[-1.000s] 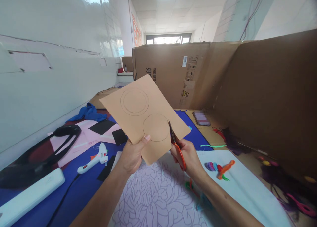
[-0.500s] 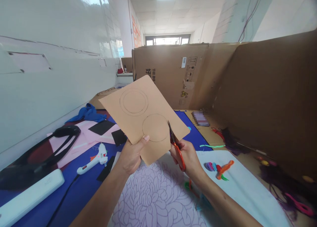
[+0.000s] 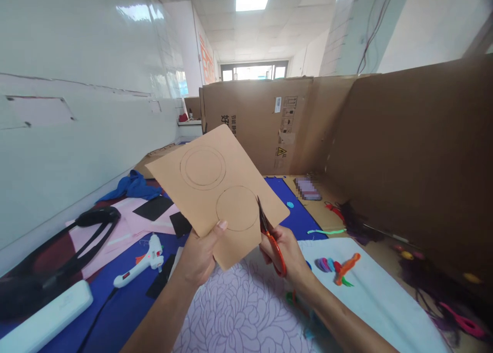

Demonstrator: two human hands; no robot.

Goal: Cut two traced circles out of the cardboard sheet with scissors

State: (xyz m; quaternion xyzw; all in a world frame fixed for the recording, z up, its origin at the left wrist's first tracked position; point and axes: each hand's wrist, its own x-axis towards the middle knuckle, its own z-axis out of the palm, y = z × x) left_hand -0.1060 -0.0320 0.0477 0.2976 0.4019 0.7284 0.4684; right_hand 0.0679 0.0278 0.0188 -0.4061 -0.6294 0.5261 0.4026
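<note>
A tan sheet of cardboard [image 3: 239, 163] is held up in front of me, tilted, with drawn circles on it: a double ring at the upper left and a single one lower down. My left hand [image 3: 202, 250] pinches its lower left edge, thumb on top near the lower circle. In my right hand [image 3: 285, 253] are orange-handled scissors [image 3: 275, 253]. Their dark blades lie at the right side of the lower circle, inside a cut running up from the lower edge. The fingers behind the sheet are partly hidden.
A white glue gun [image 3: 144, 263] and a white power strip [image 3: 50, 317] lie at left, by black headphones [image 3: 96, 217]. Coloured yarn pieces [image 3: 346, 271] rest on white cloth at right. Tall cardboard walls [image 3: 254, 132] stand behind and to the right.
The view has shifted slightly, so everything sits a little lower and further left. Both hands keep their hold on the sheet and scissors; the blades stay beside the lower circle.
</note>
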